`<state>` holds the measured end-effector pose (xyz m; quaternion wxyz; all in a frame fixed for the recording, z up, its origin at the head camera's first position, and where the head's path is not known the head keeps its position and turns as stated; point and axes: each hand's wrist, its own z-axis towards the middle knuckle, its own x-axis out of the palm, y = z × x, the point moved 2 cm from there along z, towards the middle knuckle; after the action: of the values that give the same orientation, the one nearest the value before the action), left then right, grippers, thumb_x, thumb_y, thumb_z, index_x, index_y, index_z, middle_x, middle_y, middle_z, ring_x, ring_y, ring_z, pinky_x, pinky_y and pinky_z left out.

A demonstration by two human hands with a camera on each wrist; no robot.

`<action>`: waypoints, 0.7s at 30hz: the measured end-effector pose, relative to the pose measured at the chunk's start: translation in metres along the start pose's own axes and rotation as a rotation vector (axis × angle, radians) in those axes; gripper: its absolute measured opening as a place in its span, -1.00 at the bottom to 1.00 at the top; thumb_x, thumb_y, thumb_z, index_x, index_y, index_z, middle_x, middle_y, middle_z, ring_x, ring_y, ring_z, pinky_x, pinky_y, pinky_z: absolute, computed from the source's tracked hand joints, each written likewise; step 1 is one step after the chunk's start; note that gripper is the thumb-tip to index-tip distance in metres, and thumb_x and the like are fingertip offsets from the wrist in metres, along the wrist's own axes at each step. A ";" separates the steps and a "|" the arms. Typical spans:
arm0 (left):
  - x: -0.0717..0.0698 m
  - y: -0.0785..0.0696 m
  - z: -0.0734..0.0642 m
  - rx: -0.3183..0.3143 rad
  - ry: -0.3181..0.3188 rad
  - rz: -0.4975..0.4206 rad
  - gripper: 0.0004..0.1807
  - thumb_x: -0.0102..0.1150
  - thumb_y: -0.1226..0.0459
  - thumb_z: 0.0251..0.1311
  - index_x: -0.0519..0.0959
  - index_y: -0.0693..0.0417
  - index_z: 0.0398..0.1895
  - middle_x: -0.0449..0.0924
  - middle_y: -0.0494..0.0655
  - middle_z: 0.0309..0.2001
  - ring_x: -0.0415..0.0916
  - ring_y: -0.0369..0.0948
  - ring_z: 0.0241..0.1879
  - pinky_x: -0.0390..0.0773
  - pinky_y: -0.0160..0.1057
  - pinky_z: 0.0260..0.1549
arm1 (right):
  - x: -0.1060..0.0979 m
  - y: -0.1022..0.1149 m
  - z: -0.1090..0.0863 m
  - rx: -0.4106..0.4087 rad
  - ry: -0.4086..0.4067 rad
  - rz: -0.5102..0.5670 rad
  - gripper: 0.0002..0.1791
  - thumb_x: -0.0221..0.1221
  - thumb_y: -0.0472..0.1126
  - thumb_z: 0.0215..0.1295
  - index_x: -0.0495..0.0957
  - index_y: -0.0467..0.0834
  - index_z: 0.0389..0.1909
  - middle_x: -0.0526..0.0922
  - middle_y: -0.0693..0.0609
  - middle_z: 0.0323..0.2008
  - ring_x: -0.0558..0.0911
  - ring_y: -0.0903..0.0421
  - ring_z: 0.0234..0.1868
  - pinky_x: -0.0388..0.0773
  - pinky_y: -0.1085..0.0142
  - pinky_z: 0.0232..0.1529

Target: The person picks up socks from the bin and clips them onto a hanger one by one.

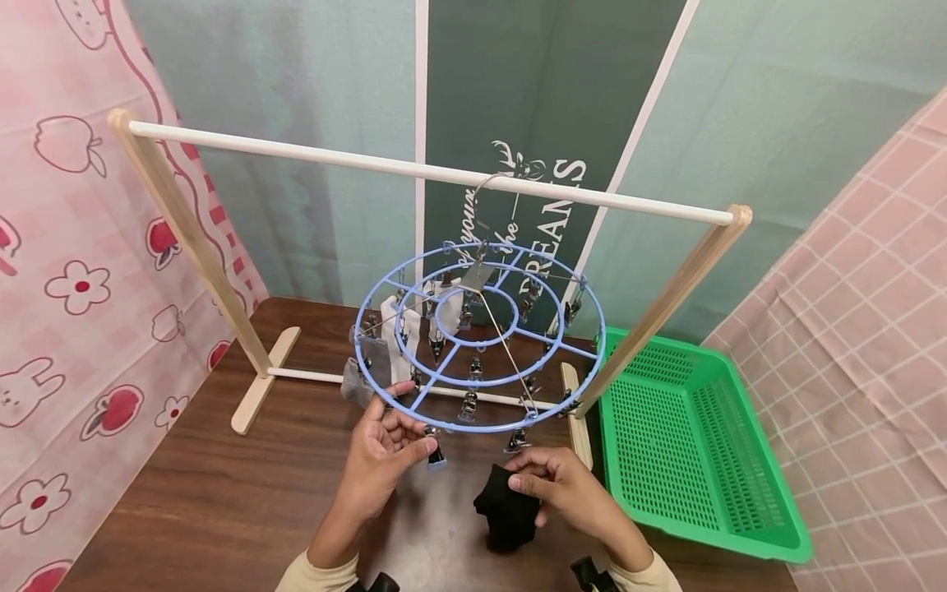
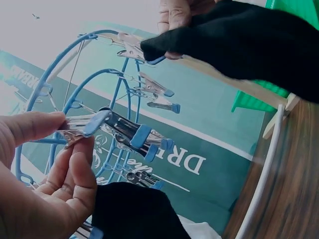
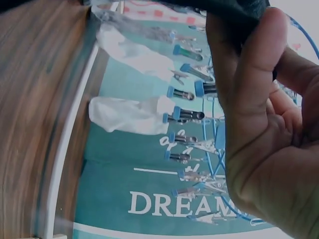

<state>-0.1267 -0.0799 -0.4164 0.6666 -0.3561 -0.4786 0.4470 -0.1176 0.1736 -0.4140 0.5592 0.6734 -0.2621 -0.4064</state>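
My left hand (image 1: 381,448) pinches a metal clip (image 1: 435,450) with blue tips between thumb and fingers, at the near rim of a round blue clip hanger (image 1: 481,427). A black sock (image 1: 509,510) is in my right hand (image 1: 562,485), gripped by one end just below the hanger's near right rim. The left wrist view shows that sock (image 2: 234,40) stretching sideways from the right fingers, close to another clip (image 2: 130,47). White socks (image 3: 132,114) and a grey sock (image 1: 366,370) hang from clips on the hanger's left and far parts.
The hanger hooks over a white rod (image 1: 311,154) on a wooden-legged stand (image 1: 192,238). A green basket (image 1: 740,543) stands right of it on the brown table (image 1: 185,485). Patterned cloths (image 1: 66,247) line the sides. Black fabric (image 2: 132,211) shows low in the left wrist view.
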 end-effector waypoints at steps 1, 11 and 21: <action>0.000 0.000 0.000 0.005 -0.009 -0.005 -0.20 0.22 0.72 -0.12 0.14 0.48 0.27 0.56 -0.11 -0.40 0.54 -0.28 -0.40 0.58 -0.40 -0.37 | 0.001 0.000 0.000 0.004 -0.004 -0.003 -0.77 0.17 -0.33 0.33 0.56 -0.41 -0.10 0.68 -0.19 -0.40 0.53 0.21 -0.74 0.55 0.15 -0.74; 0.002 0.000 0.000 0.010 -0.073 -0.034 -0.41 0.20 0.72 -0.13 0.22 0.50 0.03 0.53 -0.03 -0.44 0.52 -0.27 -0.44 0.55 -0.40 -0.43 | 0.012 0.001 0.006 0.048 -0.040 0.000 -0.76 0.18 -0.32 0.32 0.58 -0.42 -0.10 0.65 -0.23 -0.29 0.56 0.23 -0.72 0.59 0.13 -0.68; 0.003 0.002 0.001 -0.034 -0.066 -0.034 -0.48 0.21 0.71 -0.13 0.26 0.50 -0.04 0.51 -0.08 -0.41 0.49 -0.29 -0.40 0.55 -0.42 -0.39 | 0.018 0.000 0.013 -0.010 -0.096 -0.076 -0.81 0.28 -0.37 0.18 0.63 -0.39 -0.21 0.69 -0.15 -0.38 0.65 0.20 -0.50 0.64 0.26 -0.46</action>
<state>-0.1276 -0.0765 -0.4166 0.6517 -0.3443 -0.5138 0.4390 -0.1196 0.1521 -0.4188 0.5334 0.6597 -0.2611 -0.4605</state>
